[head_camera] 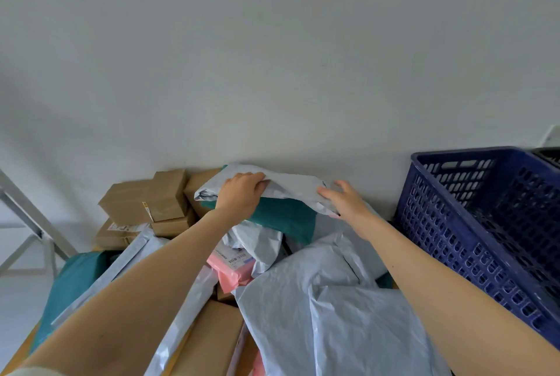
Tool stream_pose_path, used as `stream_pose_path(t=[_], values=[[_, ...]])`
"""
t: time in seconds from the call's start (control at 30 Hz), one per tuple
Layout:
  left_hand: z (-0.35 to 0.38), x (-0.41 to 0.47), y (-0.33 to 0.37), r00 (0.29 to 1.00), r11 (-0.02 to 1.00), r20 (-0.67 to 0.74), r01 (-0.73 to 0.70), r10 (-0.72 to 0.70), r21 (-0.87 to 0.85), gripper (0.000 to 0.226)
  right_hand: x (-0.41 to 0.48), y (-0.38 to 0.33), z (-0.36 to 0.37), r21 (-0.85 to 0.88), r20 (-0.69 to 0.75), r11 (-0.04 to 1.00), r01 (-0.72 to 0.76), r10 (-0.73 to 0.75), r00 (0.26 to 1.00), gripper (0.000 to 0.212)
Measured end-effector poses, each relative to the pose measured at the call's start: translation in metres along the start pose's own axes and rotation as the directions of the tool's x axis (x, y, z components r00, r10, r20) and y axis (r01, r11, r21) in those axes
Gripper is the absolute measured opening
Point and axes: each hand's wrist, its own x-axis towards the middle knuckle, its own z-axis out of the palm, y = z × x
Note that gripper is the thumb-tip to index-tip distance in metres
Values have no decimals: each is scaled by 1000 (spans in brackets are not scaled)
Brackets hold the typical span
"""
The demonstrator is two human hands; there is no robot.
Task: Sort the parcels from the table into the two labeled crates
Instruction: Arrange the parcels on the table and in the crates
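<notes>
grey mailer (291,184) | teal bag (285,218) | pink parcel (233,272) | brown boxes (145,202) | blue lattice crate (485,224)

Table (25,345) heaped with parcels (333,315)

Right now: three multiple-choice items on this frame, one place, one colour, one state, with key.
1. The blue crate stands: A) left of the parcel pile B) right of it C) on top of it
2. The parcel right under the grey mailer is: A) teal B) yellow C) black
3. The left hand: A) hangs idle B) grips the grey mailer C) reaches into the crate

Key: 1B, crate at frame right; 2A, teal parcel shows beneath; 3B, it curls over the mailer's edge.
</notes>
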Motion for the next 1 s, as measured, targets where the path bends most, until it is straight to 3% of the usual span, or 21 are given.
stream_pose_path(t=[0.2,0.37,0.6,0.9,1.0], values=[[-47,16,8,993,966,-74,75,-96,-248,36,-8,-47,-8,208,-19,977,50,-47,999,43],[-83,25,11,985,939,-112,91,-135,-332,41,-10,-79,-11,219,-70,959,182,-170,983,27],[-122,32,11,975,918,-154,88,-159,-387,39,-7,-94,-11,-156,-53,931,329,-341,939,56],[-155,36,8,958,777,-167,80,-233,-625,31,0,-82,-6,-235,-285,913,333,-392,875,115],[-162,37,5,951,690,-147,88,-274,-719,27,2,-79,-8,-137,-337,938,318,-346,876,125]])
